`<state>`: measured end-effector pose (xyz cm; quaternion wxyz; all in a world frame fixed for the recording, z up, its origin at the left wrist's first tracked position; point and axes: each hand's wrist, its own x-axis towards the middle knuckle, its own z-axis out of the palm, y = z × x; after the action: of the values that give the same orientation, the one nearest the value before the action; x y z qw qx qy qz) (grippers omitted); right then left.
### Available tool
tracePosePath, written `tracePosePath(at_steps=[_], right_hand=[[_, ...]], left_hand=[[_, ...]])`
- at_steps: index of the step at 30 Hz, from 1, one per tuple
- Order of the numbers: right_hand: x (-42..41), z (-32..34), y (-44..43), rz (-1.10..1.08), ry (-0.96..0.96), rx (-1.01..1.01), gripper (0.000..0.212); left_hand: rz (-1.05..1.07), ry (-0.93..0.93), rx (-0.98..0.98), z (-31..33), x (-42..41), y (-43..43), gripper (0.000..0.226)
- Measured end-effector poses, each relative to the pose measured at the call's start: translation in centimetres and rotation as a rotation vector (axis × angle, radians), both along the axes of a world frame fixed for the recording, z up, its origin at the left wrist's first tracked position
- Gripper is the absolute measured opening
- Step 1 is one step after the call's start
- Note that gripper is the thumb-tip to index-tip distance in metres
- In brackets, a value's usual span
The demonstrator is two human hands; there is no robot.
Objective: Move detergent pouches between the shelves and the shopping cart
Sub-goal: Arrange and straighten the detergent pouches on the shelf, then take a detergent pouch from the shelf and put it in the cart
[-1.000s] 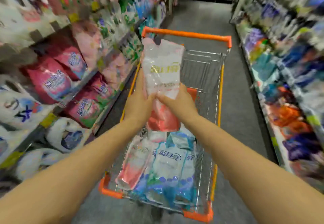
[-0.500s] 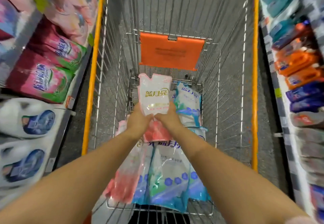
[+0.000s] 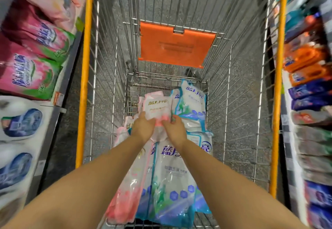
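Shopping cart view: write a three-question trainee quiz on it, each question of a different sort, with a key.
1. True or false: the pink pouch that the left hand grips is over a shelf.
2. What colour is the flap at the far end of the shopping cart? A orange, B green, C black.
3. Fill in: the neighbouring pouch, just right of the pink pouch, is white and ___.

Key: 1 false, it is down inside the shopping cart; 2 A; 3 blue.
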<state>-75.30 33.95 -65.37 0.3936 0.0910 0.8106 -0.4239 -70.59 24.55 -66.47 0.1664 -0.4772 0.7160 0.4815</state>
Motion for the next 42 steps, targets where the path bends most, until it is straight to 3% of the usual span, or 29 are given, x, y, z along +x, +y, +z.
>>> tracePosePath(at_steps=[6,13,19,24,27,31,37,42], right_hand=[[0.0,1.4,0.6,0.068,0.013,0.067,0.048],[0.3,4.9,2.6,0.193,0.062,0.046,0.037],[1.1,10.8,4.1,0.241,0.212,-0.189,0.024],[4.0,20.8,3.3,0.471,0.414,-0.495,0.020],[8.3,28.3,2.7,0.632,0.474,-0.703,0.014],[17.7,37.1,2.1,0.870,0.531,-0.898,0.011],[35.3,47.7,2.5,1.119,0.498,-1.179,0.013],[50.8,55.1,1.9,1.197,0.471,-1.397,0.013]], left_hand=[[-0.073,-0.008,-0.046,1.7,0.4,0.4,0.046],[0.003,0.050,-0.110,5.2,1.4,3.3,0.038],[0.295,0.330,-0.156,12.1,2.7,6.5,0.017],[0.565,0.553,-0.376,23.1,7.7,8.5,0.017],[0.644,0.586,-0.609,30.1,13.2,9.6,0.019],[0.859,0.756,-0.752,38.9,23.2,11.5,0.022],[1.032,0.716,-1.082,49.6,43.1,13.9,0.026],[1.105,0.595,-1.327,57.5,61.0,16.7,0.027]])
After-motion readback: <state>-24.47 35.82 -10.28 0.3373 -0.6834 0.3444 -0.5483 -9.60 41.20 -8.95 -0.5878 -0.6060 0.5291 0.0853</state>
